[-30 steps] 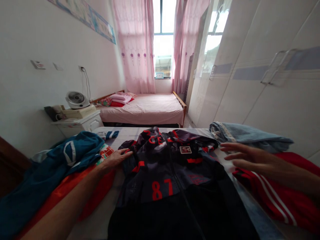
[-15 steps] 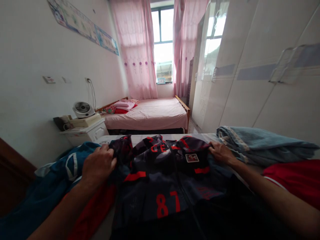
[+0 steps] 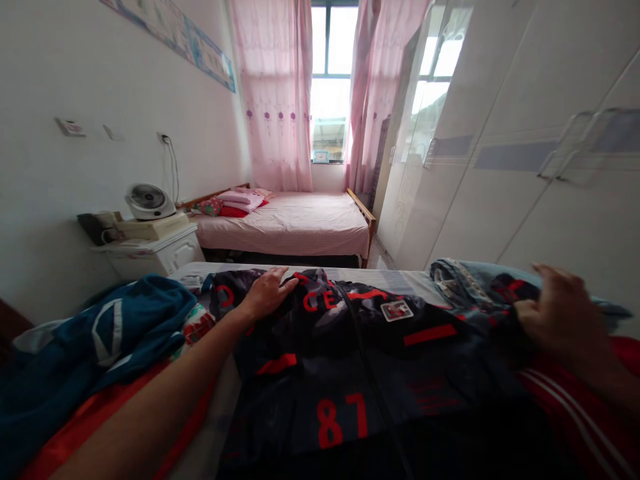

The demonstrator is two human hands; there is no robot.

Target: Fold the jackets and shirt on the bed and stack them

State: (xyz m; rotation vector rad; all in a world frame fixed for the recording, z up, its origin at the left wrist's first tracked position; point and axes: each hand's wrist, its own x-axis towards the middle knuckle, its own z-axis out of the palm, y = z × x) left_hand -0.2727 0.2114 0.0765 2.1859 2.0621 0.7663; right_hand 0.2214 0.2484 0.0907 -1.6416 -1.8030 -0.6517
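Observation:
A dark zip-up jacket [image 3: 345,373] with red lettering and a red number 87 lies spread in front of me, its zip running down the middle. My left hand [image 3: 270,293] rests at the jacket's left shoulder near the collar, with its fingers stretched out. Off to the right, my right hand [image 3: 555,320] is closed round the jacket's sleeve, which is drawn outward over the neighbouring clothes; this hand is slightly blurred. A small picture patch [image 3: 397,310] sits on the chest.
Blue clothing [image 3: 135,313] and orange-red cloth [image 3: 95,413] lie at left. Folded jeans [image 3: 455,280] and a red striped garment [image 3: 575,407] lie at right. Beyond are a pink bed [image 3: 300,223], a nightstand [image 3: 175,253] with a fan [image 3: 149,200], and a white wardrobe [image 3: 500,207].
My left hand has let go of the left sleeve area and moved right toward the collar. My right hand has moved right, pulling the sleeve outward. The view has shifted slightly.

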